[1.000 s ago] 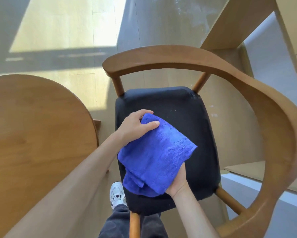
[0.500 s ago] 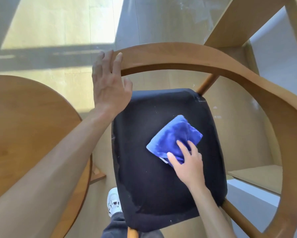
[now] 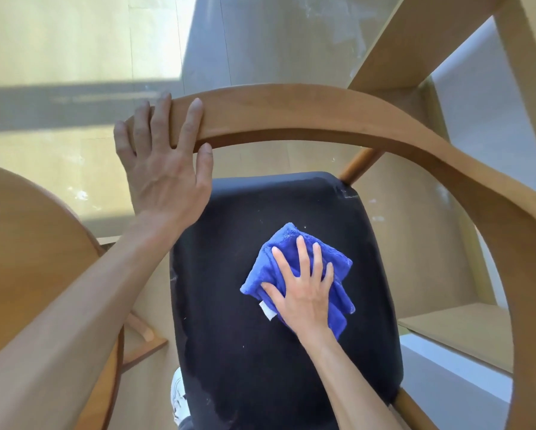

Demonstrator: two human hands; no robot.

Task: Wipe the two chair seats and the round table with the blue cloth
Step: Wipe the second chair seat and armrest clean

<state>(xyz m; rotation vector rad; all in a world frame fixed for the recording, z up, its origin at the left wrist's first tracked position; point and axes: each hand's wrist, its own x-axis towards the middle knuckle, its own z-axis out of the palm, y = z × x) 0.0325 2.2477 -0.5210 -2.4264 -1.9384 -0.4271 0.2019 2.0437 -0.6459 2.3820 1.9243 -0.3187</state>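
Note:
A wooden chair with a black padded seat [image 3: 235, 336] stands right below me. The folded blue cloth [image 3: 279, 252] lies on the right half of that seat. My right hand [image 3: 301, 290] presses flat on the cloth with its fingers spread and straight. My left hand [image 3: 164, 162] grips the left end of the chair's curved wooden backrest [image 3: 291, 110], fingers over the top and thumb under the rail. The round wooden table [image 3: 28, 243] is at the left edge, partly hidden by my left forearm. A second chair is not in view.
Light wooden shelving or a frame [image 3: 446, 330] rises behind and right of the chair. A pale floor [image 3: 59, 51] with a sunlit patch spreads beyond the backrest. My white shoe [image 3: 176, 395] shows under the seat's front left edge.
Both hands held the cloth above the seat. My left hand then let go and took the backrest, and my right hand laid the cloth on the seat and now presses it flat, fingers spread.

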